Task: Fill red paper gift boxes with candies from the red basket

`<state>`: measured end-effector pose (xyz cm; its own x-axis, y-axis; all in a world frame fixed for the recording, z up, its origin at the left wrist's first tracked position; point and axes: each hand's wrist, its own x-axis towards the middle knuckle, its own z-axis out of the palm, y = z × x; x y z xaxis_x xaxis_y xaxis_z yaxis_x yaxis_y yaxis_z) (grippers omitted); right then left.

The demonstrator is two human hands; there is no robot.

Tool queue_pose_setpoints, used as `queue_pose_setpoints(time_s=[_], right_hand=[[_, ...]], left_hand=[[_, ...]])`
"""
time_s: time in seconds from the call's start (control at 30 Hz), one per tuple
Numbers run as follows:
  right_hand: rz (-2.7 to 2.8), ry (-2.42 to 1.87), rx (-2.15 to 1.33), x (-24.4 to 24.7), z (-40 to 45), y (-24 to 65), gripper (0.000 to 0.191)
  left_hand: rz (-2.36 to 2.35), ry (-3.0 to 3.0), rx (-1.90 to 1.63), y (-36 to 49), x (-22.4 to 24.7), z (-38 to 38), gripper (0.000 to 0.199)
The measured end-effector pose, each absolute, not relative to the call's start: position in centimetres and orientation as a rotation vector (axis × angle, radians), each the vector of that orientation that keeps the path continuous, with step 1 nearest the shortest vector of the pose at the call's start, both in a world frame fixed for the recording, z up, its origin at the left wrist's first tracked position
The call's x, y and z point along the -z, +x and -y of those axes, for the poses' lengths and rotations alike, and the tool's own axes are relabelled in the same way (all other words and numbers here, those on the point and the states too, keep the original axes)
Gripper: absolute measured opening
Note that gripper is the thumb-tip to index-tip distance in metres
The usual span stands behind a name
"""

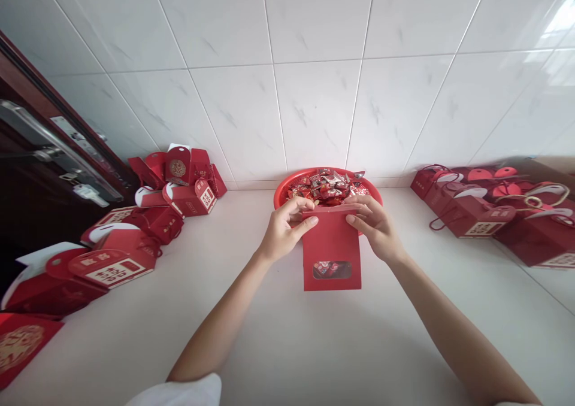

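Observation:
A red paper gift box (331, 238) stands in front of me, with a small clear window near its bottom edge. Wrapped candies (330, 269) show through that window. My left hand (290, 226) pinches the box's upper left corner, thumb on the near face. At the upper right corner my right hand (375, 226) grips it the same way. The fingers behind the top edge are partly hidden. Just beyond the box sits a red plastic basket (282, 191) heaped with wrapped candies (330, 183), its near side partly covered by the box and hands.
Several red gift boxes (121, 262) line the left side of the white tabletop (278, 346). More red boxes with cord handles (476, 214) crowd the right. A tiled wall (314, 106) rises behind, and a dark door (40, 172) with keys in its lock is at left.

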<state>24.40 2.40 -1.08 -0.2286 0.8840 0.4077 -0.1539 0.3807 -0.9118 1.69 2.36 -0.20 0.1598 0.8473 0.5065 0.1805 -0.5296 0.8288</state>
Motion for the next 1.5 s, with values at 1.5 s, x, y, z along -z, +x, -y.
queue_pose_setpoints(time_s=[1.5], right_hand=[[0.771, -1.155, 0.004, -3.5, 2.5, 42.4, 0.045]], left_hand=[[-0.974, 1.904, -1.281, 2.6, 3.2, -4.3, 0.03]])
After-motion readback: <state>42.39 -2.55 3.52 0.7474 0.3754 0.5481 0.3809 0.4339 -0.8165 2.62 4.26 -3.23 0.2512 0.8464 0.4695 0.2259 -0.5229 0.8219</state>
